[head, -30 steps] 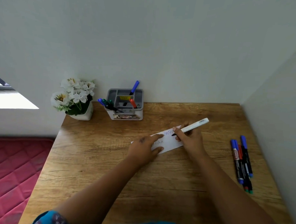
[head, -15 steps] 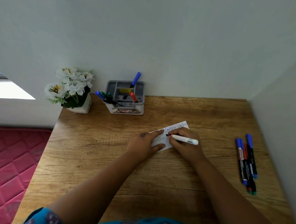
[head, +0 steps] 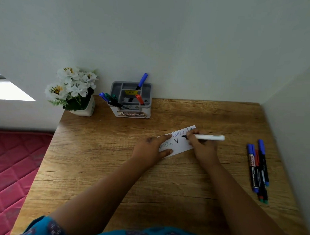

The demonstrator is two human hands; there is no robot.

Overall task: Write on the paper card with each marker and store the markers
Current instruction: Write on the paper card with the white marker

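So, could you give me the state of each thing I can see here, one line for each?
paper card: flat on the desk, partly written.
white marker: uncapped, tip at the card.
right hand: grips the white marker.
left hand: presses the card flat.
loose markers: capped, lying on the desk.
organizer: upright, holds several markers.

A home corner, likely a bedroom, set up for writing.

A wooden surface fits against plain walls; a pink quilted mattress lies beside it, and a pot of white flowers and a grey marker organizer stand at the back.
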